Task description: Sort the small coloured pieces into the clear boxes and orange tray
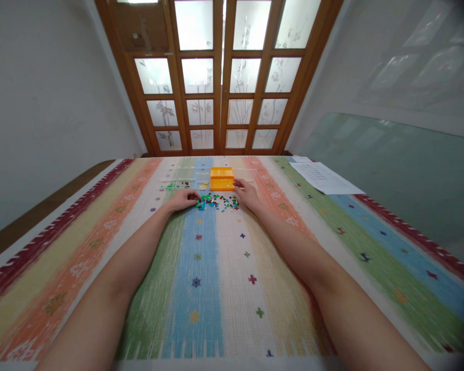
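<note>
My left hand (183, 200) rests at the left edge of a loose pile of small beads (206, 201), mostly green and blue, with some dark ones. Its fingers are curled together, and whatever is between them is too small to make out. At the right end of a yellow plastic box (221, 184) is my right hand (247, 192), its bent fingertips closed at the box's edge. The box lies open, with a raised rear part. Left of it, a clear plastic tray (193, 184) holds small groups of green, dark and yellow pieces.
A striped, patterned cloth (235, 288) covers the table. Printed white papers (325, 176) lie at the far right, near a pale green glass panel (394, 180) by the wall. Wooden doors with frosted panes (237, 111) stand beyond the table's far edge.
</note>
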The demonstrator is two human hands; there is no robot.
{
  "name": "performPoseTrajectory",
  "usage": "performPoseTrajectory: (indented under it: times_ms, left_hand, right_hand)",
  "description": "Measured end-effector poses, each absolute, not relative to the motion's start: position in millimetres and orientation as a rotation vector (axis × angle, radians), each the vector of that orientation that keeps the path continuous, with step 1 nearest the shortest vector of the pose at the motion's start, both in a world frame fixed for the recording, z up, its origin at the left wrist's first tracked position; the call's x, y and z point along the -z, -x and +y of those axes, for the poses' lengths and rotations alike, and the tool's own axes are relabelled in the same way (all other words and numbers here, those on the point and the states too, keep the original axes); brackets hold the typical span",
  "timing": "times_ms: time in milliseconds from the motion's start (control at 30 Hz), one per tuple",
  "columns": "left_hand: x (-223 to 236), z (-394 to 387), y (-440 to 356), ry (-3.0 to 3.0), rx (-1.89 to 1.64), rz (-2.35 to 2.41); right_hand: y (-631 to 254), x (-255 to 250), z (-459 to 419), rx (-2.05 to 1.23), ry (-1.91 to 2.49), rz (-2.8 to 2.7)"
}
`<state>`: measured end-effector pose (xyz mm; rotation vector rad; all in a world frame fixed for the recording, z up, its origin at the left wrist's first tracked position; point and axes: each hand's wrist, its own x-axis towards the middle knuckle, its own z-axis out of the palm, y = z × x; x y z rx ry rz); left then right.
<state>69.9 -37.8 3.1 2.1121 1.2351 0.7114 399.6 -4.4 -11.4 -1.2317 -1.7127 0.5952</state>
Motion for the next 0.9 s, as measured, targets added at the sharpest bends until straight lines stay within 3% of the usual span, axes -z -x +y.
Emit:
performPoseTrajectory:
  times_ms: [600,900]
  left_hand:
    - [10,-33,-68,-1.987,-0.901,1.263]
    - [16,-21,-56,-1.764,-1.321,1.485]
  right_hand:
    - [-401,20,-8,-0.451,1.223,-1.862]
    - [-401,22,-9,-0.448,1.194,-1.884]
